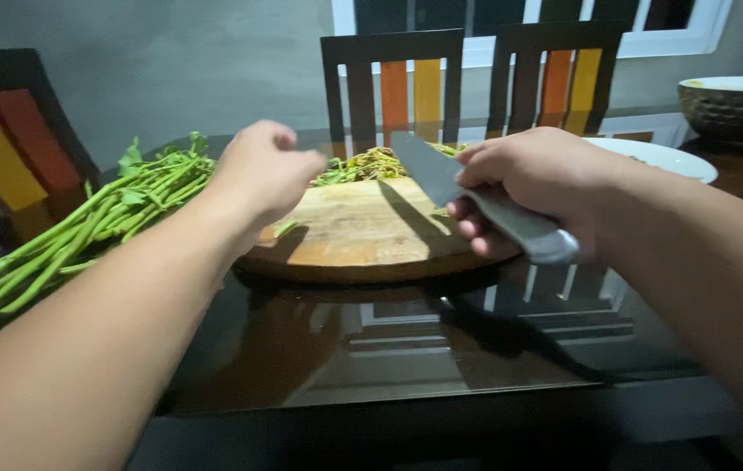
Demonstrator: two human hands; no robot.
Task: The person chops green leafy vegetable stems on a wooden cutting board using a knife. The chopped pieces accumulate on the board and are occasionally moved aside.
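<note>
At centre right of the frame, the right hand [533,187] wraps its grip around the handle of a steel-grey kitchen knife [476,196], whose blade points up and left over a round wooden cutting board [362,231]. The left hand [262,174], at centre left, is loosely curled above the board's left edge; whether it pinches anything I cannot tell. Chopped greens [371,164] lie at the board's far rim. Long green leafy stalks [83,227] rest on the dark glass desk [389,349] at left.
</note>
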